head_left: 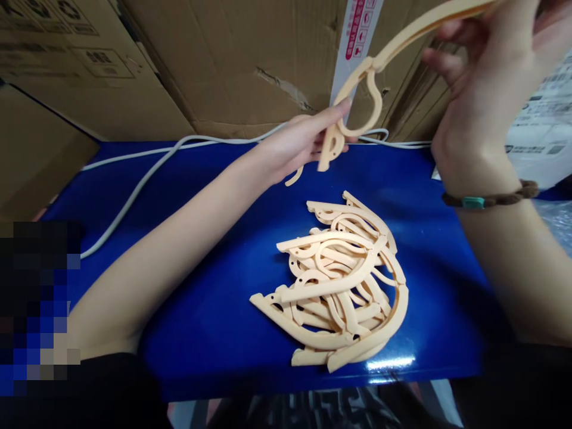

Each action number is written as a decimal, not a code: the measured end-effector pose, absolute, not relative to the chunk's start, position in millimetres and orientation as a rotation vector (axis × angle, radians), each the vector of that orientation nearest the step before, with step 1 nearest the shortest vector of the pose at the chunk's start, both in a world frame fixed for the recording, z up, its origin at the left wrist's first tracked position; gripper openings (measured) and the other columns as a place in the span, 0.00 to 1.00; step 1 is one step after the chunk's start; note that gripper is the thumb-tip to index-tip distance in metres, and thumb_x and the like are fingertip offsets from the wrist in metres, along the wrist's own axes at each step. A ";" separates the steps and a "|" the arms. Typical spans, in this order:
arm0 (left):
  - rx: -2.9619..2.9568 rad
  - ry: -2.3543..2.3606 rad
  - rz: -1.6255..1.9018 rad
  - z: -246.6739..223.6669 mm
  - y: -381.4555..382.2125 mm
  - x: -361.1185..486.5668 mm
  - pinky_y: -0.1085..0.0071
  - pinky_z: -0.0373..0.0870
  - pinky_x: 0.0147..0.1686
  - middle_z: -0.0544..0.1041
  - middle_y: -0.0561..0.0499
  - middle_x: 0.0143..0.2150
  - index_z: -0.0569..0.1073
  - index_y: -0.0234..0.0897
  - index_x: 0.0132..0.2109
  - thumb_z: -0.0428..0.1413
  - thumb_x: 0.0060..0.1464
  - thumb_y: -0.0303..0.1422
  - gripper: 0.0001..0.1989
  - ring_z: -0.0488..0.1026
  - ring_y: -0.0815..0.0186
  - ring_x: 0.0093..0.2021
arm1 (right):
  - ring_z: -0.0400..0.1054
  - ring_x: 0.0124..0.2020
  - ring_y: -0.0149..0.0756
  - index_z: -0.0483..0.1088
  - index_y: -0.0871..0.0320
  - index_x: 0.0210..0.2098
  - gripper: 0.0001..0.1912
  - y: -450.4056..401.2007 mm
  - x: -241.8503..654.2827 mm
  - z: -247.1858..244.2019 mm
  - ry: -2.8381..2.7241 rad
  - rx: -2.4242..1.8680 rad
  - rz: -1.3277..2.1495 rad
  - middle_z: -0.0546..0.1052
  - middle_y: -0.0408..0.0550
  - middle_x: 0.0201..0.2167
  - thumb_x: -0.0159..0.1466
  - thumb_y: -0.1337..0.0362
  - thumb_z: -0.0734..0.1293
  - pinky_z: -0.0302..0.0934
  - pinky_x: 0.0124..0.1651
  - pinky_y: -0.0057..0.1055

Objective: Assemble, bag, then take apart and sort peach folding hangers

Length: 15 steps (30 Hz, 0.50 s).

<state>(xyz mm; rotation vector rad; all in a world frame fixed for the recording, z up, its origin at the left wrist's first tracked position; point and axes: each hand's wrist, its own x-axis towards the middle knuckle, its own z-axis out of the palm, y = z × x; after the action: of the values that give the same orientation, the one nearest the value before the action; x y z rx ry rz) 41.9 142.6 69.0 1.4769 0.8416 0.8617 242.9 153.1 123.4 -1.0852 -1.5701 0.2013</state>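
A beige plastic folding hanger (376, 101) is held up above the blue table, its jointed arms spread in a long curve with a loop near the middle. My left hand (315, 134) is closed around its lower arm, and a thin curved hook end (295, 176) shows beneath that hand. Up at the top right, my right hand (496, 65) has curled fingers at the hanger's other arm, whose end leaves the picture. Below both hands lies a tangled pile of similar beige folding hangers (353, 280).
The blue table (214, 333) is backed by a large cardboard box (250, 65). Another box (58, 59) stands at left. A white cable (147, 193) runs along the back and down the left side. At right is a white labelled package (543, 125).
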 end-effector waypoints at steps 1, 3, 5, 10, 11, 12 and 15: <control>1.412 0.811 0.908 71.2 142.6 39.1 0.63 0.73 0.62 0.79 0.43 0.60 0.75 0.35 0.53 0.48 0.73 0.43 0.18 0.78 0.60 0.59 | 0.76 0.51 0.32 0.59 0.50 0.53 0.11 149.4 242.3 125.3 -1.608 -1.082 0.243 0.75 0.50 0.60 0.73 0.63 0.53 0.74 0.49 0.34; 1.348 0.790 0.999 74.6 143.3 31.9 0.64 0.72 0.64 0.76 0.45 0.64 0.73 0.35 0.55 0.50 0.72 0.36 0.13 0.76 0.61 0.62 | 0.75 0.52 0.34 0.63 0.47 0.44 0.06 141.8 243.2 130.5 -1.766 -1.097 0.305 0.78 0.46 0.56 0.68 0.60 0.64 0.74 0.52 0.36; 1.341 0.835 1.062 78.0 143.2 26.1 0.65 0.70 0.65 0.75 0.47 0.65 0.72 0.35 0.55 0.50 0.72 0.31 0.10 0.74 0.63 0.64 | 0.74 0.52 0.33 0.66 0.47 0.40 0.08 136.0 245.0 135.3 -1.972 -1.135 0.287 0.79 0.45 0.53 0.64 0.62 0.69 0.72 0.57 0.35; 1.269 0.799 1.029 87.1 131.7 33.9 0.70 0.77 0.57 0.80 0.48 0.59 0.71 0.33 0.55 0.53 0.67 0.22 0.12 0.80 0.63 0.57 | 0.78 0.46 0.44 0.72 0.61 0.58 0.21 133.2 239.6 129.1 -2.221 -1.392 -0.234 0.83 0.52 0.45 0.66 0.68 0.64 0.70 0.52 0.40; 1.253 0.769 1.015 88.9 128.1 38.1 0.71 0.79 0.53 0.81 0.48 0.57 0.71 0.33 0.55 0.53 0.67 0.21 0.12 0.81 0.62 0.55 | 0.78 0.47 0.49 0.72 0.61 0.60 0.21 133.8 236.8 125.2 -2.231 -1.441 -0.358 0.83 0.54 0.45 0.68 0.67 0.63 0.70 0.52 0.45; 1.233 0.753 1.008 90.6 124.7 42.0 0.72 0.80 0.50 0.82 0.47 0.55 0.72 0.32 0.55 0.53 0.66 0.20 0.13 0.82 0.62 0.54 | 0.78 0.49 0.55 0.73 0.60 0.59 0.20 134.5 234.1 121.3 -2.228 -1.476 -0.448 0.83 0.56 0.46 0.70 0.65 0.61 0.70 0.51 0.50; 1.124 0.758 1.044 93.8 118.8 48.9 0.75 0.80 0.41 0.84 0.48 0.49 0.74 0.32 0.52 0.52 0.64 0.19 0.13 0.83 0.61 0.50 | 0.76 0.51 0.66 0.74 0.60 0.58 0.22 135.9 228.6 112.8 -2.211 -1.506 -0.492 0.82 0.62 0.47 0.75 0.61 0.53 0.67 0.49 0.62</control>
<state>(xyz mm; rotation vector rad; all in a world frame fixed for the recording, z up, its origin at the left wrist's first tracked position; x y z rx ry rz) 48.9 118.8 93.8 1.1239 0.7581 1.0444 228.6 135.9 112.8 -1.5057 -2.2111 -0.4917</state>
